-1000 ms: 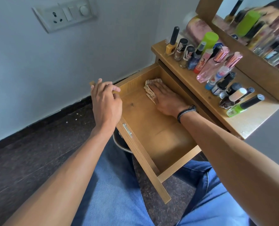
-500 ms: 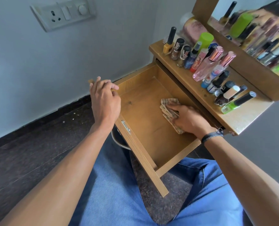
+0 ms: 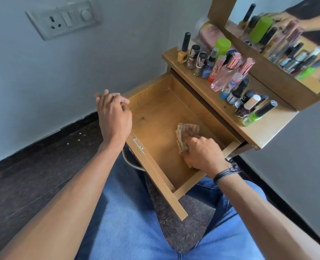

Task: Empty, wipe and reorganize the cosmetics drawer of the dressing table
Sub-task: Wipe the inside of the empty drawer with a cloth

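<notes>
The wooden drawer [image 3: 155, 117] is pulled out over my lap and holds nothing but a crumpled beige cloth [image 3: 186, 131]. My right hand [image 3: 202, 153] grips the cloth and presses it on the drawer floor near the right wall. My left hand [image 3: 114, 117] holds the front left corner of the drawer, fingers curled over its edge. The cosmetics stand on the dressing table top [image 3: 258, 132]: nail polish bottles [image 3: 192, 57], pink perfume bottles [image 3: 224, 75] and a green nail polish [image 3: 259, 114] lying on its side.
A mirror [image 3: 286, 40] behind the bottles reflects them and a hand. A switch and socket plate [image 3: 61, 18] is on the white wall. Dark floor [image 3: 33, 166] lies to the left. My blue jeans [image 3: 129, 222] are under the drawer front.
My right hand has dragged the cloth from the drawer's back left corner along the floor toward the near right side. My left hand has stayed on the corner.
</notes>
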